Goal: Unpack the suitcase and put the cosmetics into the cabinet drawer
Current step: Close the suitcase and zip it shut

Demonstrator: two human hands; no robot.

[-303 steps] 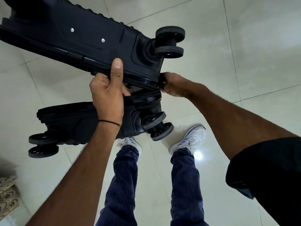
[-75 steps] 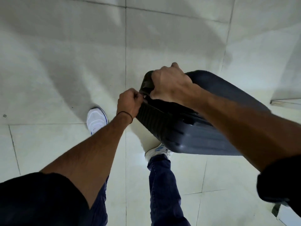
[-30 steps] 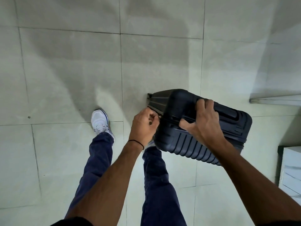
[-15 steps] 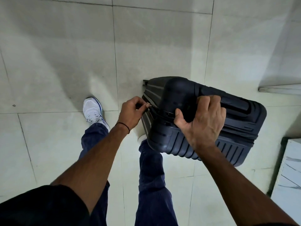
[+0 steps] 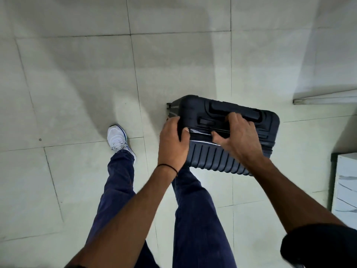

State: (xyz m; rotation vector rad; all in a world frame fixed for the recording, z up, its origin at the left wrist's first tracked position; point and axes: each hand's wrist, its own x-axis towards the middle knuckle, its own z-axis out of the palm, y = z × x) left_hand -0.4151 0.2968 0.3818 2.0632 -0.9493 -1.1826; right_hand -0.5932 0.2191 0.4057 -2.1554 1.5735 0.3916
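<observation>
1. Dark navy ribbed hard-shell suitcase [image 5: 222, 161] is stood upright on floor [image 5: 77, 93], 3 o'clock of centre.
2. Zip pull has been released — left hand [image 5: 172, 144] is now gripped round its 9 o'clock corner.
3. Right hand [image 5: 239, 138] is curled over the top, thumb at seam — opening is judged next.

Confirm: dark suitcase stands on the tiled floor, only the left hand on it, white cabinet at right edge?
Wrong on the hands. The head view shows both on the suitcase: the left hand grips its left end, the right hand grips its top. The rest holds: dark suitcase standing on the tiled floor, white cabinet at the right edge.
</observation>
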